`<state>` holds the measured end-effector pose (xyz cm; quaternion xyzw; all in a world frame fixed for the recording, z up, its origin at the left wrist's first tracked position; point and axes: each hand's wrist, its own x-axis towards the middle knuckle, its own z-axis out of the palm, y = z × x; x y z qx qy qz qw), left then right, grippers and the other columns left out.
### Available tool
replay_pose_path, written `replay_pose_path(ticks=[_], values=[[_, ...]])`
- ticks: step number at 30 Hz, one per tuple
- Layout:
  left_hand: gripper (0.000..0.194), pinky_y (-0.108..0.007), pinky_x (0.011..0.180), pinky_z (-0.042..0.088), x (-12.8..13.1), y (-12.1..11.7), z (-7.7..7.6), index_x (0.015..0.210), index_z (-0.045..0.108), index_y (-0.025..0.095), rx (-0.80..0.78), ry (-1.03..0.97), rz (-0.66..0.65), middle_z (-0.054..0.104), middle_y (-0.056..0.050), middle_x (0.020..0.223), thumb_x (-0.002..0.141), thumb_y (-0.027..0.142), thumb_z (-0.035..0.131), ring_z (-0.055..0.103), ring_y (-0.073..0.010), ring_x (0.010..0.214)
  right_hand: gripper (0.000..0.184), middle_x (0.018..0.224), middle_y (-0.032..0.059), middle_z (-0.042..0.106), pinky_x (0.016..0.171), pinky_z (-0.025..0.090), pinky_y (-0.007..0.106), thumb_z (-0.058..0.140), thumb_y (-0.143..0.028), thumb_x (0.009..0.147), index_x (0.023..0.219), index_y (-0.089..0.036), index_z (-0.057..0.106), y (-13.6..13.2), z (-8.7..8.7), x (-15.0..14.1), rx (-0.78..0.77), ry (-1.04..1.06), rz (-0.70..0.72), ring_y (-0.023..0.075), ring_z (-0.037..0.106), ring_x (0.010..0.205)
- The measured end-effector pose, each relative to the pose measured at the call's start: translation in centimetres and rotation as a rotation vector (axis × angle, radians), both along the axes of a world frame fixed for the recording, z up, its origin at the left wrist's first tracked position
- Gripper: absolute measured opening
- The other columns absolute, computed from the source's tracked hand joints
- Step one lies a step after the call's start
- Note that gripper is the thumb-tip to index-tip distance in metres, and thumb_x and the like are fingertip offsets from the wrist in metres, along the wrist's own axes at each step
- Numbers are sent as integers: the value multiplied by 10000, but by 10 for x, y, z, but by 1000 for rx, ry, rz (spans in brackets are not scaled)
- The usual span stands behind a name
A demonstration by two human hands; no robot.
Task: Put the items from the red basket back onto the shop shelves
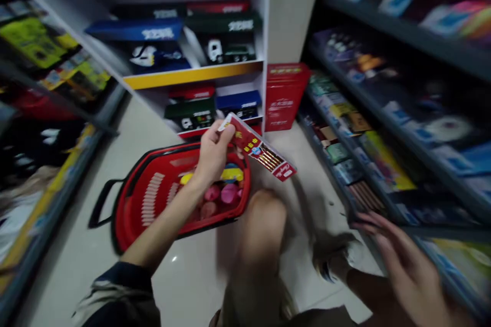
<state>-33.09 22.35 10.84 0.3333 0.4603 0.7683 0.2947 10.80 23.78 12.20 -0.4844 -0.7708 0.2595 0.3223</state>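
Observation:
My left hand pinches the end of a flat red pack of pencils between thumb and fingers. Gold-striped pencils show through its window. Beneath that hand and forearm stands a red shopping basket on the floor, with a black rim and handle. Inside lie pink round items and a yellow and blue item, partly covered by my arm. At lower right, my right hand is open, fingers stretched toward the edge of a low shelf. It holds nothing that I can see.
Boxed toy trucks fill the white shelf unit ahead. A red carton stands beside it. Grey shelves with stationery run along the right, and goods racks along the left. My bent knee is between basket and right shelves.

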Motion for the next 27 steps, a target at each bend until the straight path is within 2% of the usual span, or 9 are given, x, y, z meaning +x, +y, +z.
replay_pose_path(ticks=[2, 4, 7, 9, 12, 17, 21, 24, 27], values=[[508, -201, 456, 536, 59, 47, 27, 1011, 695, 202, 70, 24, -78, 704, 26, 718, 895, 658, 886, 627, -116, 498, 545, 1478, 120, 740, 1006, 695, 582, 614, -620, 1101, 1616, -443, 604, 17, 27, -7, -59, 86, 138, 339, 810, 1154], [516, -194, 416, 482, 116, 91, 44, 936, 694, 192, 125, 30, -111, 657, 37, 653, 896, 672, 877, 575, -104, 459, 661, 1589, 132, 660, 1132, 628, 574, 648, -564, 1105, 1711, -352, 488, 49, 39, -17, -33, 167, 213, 311, 765, 1236], [572, -185, 380, 398, 185, 145, 52, 821, 646, 188, 128, -42, -154, 574, 52, 592, 882, 713, 864, 502, -86, 432, 605, 1483, 106, 723, 1114, 621, 499, 717, -513, 1063, 1620, -310, 594, 98, 37, -15, -3, 187, 226, 285, 747, 1212], [621, -185, 421, 448, 219, 166, 46, 862, 654, 181, 96, -148, -250, 632, 25, 656, 863, 773, 843, 555, -93, 492, 561, 1288, 87, 793, 996, 651, 444, 747, -515, 1037, 1538, -283, 646, 113, 26, 2, -82, 297, 189, 271, 765, 1106], [670, -249, 589, 625, 254, 168, 23, 1152, 687, 169, 60, -197, -408, 814, -105, 1022, 877, 763, 835, 731, -159, 752, 573, 1066, 43, 807, 805, 648, 368, 819, -539, 985, 1453, -269, 628, 112, 10, 35, -193, 586, 35, 232, 763, 892], [781, -235, 671, 648, 294, 132, -11, 1569, 619, 247, 32, 266, -631, 785, -159, 1378, 880, 420, 942, 770, -177, 929, 537, 1055, 30, 815, 930, 653, 367, 924, -515, 915, 1310, -267, 658, 108, 13, 66, -147, 798, -120, 218, 781, 952], [795, -222, 736, 651, 317, 122, -18, 1622, 632, 273, 40, 414, -637, 803, -102, 1269, 885, 314, 928, 775, -173, 967, 544, 1140, 61, 825, 987, 671, 403, 887, -566, 946, 1354, -258, 700, 107, 18, 66, -159, 790, -121, 235, 793, 1020], [629, -225, 699, 654, 320, 123, -12, 1604, 662, 248, 38, 363, -586, 806, -84, 1170, 1003, 374, 802, 755, -165, 910, 526, 1267, 82, 813, 1068, 662, 437, 822, -605, 997, 1381, -258, 732, 102, 19, 64, -117, 752, -85, 252, 787, 1122], [579, -237, 721, 666, 315, 123, -2, 1520, 737, 221, 60, 388, -597, 806, -101, 1171, 977, 399, 829, 767, -198, 970, 485, 1278, 83, 812, 1042, 676, 437, 794, -576, 1034, 1403, -266, 744, 98, 18, 64, -44, 716, -76, 255, 786, 1120]])
